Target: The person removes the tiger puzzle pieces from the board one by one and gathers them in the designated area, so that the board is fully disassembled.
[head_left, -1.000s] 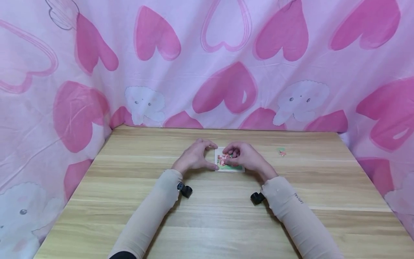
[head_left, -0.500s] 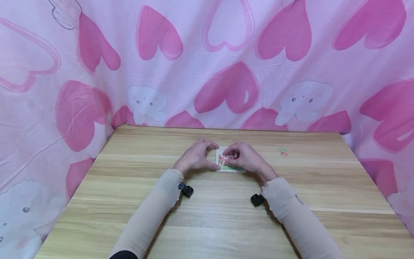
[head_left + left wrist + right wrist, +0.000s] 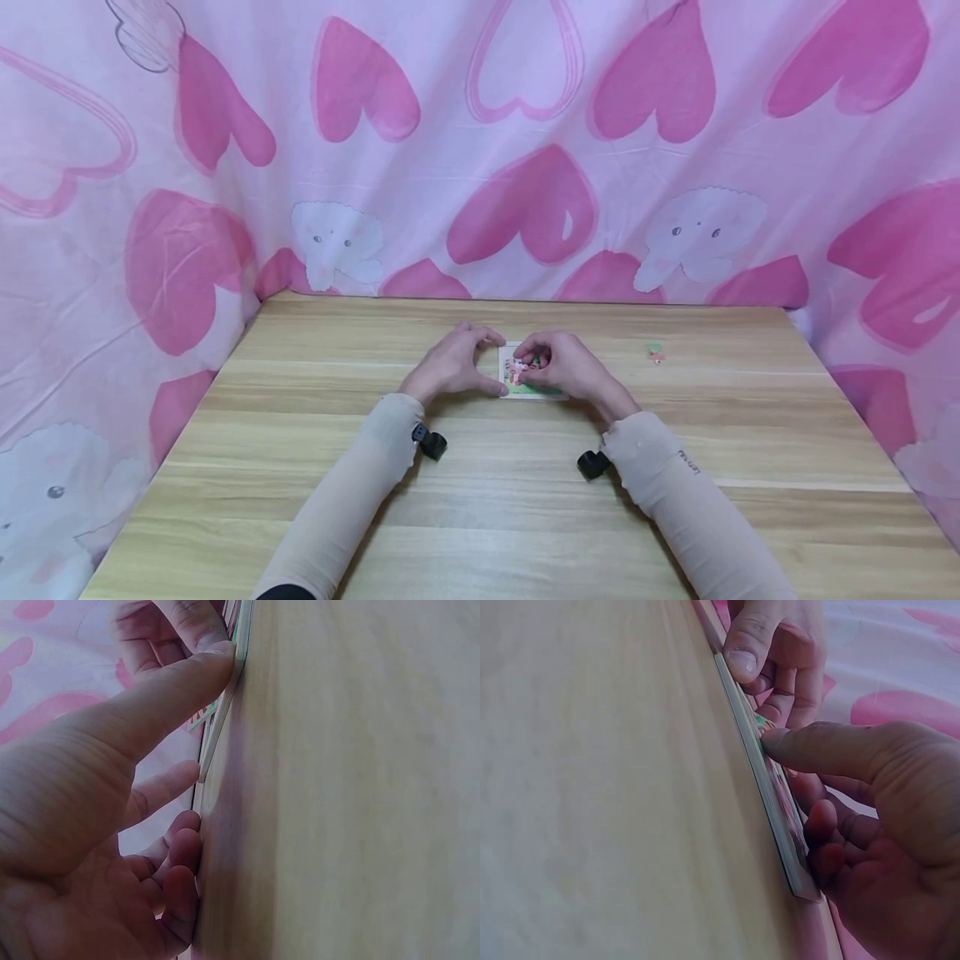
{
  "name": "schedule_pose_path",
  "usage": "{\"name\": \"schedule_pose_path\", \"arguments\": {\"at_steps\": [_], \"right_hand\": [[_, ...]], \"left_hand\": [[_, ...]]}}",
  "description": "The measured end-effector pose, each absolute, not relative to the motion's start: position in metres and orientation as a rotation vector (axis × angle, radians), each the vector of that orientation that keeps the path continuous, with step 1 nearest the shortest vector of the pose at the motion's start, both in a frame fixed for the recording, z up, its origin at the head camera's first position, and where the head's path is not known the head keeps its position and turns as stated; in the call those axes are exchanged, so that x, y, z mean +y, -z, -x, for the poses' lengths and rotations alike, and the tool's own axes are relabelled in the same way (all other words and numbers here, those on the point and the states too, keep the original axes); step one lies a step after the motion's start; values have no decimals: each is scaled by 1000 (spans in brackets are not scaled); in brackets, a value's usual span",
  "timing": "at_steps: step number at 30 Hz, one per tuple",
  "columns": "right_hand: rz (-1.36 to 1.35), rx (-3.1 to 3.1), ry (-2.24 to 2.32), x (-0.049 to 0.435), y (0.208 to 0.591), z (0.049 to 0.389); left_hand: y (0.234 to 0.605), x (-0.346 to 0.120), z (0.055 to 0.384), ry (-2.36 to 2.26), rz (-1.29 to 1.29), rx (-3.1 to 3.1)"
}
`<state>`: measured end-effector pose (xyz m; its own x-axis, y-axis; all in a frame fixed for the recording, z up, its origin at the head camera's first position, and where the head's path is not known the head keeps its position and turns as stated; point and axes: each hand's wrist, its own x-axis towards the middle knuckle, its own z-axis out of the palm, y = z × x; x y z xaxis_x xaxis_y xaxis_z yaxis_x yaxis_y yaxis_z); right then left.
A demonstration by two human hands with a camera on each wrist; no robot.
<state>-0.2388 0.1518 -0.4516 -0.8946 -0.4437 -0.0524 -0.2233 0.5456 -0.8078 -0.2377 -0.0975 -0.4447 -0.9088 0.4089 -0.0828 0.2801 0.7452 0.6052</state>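
1. Left hand (image 3: 452, 364): thumb and forefinger set at the two left corners of a small picture board (image 3: 505, 358), holding it between them; remaining fingers loosely bent beside it.
2. Right hand (image 3: 570, 365): over the board, thumb and forefinger pinching a small colourful piece (image 3: 201, 718), tilted against the board's face.
3. Board lies flat on the wood-grain tabletop (image 3: 480, 508), toward the far edge, between both hands.
4. Loose green-and-pink piece (image 3: 656, 354) on the tabletop, well apart, right of the right hand.
5. Pink heart-print cloth (image 3: 525, 200) behind.
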Motion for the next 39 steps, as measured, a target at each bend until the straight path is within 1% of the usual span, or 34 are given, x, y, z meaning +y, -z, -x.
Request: {"name": "schedule_pose_path", "arguments": {"at_steps": [12,18,25,32,39], "right_hand": [[525,2549,1279,149,452,239],[562,2561,1296,159,446,240],[502,2550,1365,182,424,241],[589,2678,1402,209,401,249],[541,2744,1436,239,380,248]], "left_hand": [[443,-96,236,-906,-523,2731],[443,-96,236,-907,-526,2728],[444,-96,236,-920,-530,2728],[444,-95,235,-916,-509,2734],[444,-96,236,-915,-496,2731]]}}
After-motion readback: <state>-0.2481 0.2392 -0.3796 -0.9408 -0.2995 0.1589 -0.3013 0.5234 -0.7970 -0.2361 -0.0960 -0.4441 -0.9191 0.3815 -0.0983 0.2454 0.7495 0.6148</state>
